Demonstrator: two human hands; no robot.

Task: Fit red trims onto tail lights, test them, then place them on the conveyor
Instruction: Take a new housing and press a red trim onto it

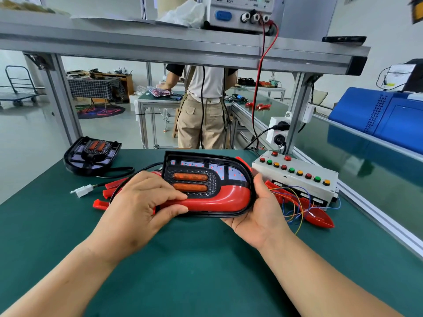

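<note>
A black tail light (201, 177) with two orange lenses is held tilted above the green table. A glossy red trim (219, 200) sits along its lower edge. My left hand (142, 202) grips the light's left end, fingers and thumb pinching the red trim. My right hand (261, 207) cups the rounded right end from below. A second tail light (91, 156) lies at the far left of the table. Loose red trims (107, 188) lie behind my left hand, and another red trim (315, 216) lies at the right. A white connector (83, 190) on a black cable lies nearby.
A white test box (297, 177) with coloured buttons and loose wires stands at the right. The green conveyor (357, 161) runs along the right side. A power supply (240, 12) sits on the overhead shelf. A person stands behind the table.
</note>
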